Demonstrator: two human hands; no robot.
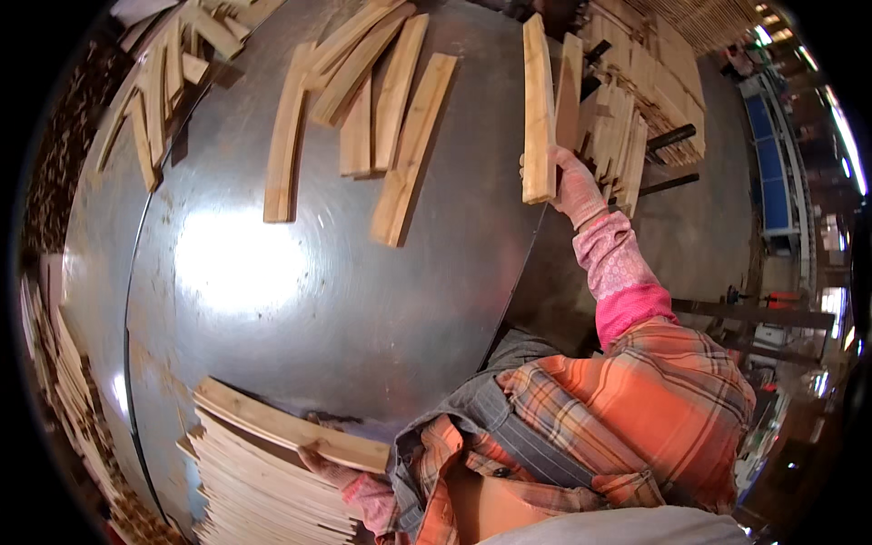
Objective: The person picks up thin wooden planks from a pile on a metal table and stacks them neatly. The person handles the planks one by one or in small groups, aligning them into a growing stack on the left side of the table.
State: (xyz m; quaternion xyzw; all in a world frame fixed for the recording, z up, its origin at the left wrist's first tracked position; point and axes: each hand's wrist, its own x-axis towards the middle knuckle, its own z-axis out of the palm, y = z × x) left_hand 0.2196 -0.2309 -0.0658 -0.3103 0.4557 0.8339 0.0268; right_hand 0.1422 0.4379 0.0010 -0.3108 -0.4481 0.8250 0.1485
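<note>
As R hand [579, 188] holds a raised board [539, 113] in closed fingers at the counter's [409, 309] R edge, L hand [331, 470] touches a second board [282, 425] by the stack [268, 495]; can't tell if L fingers grip. Step's prob. handling boards, one per hand; next move needs a firm R hold.

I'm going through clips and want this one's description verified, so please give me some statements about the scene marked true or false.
1. The right hand holds a wooden board. True.
2. The left hand is clear of all wood. False: it touches a long board at the stack.
3. Several loose boards lie on the table. True.
4. The table is green. False: it is shiny grey.
5. The right upper sleeve is orange plaid. True.
</note>
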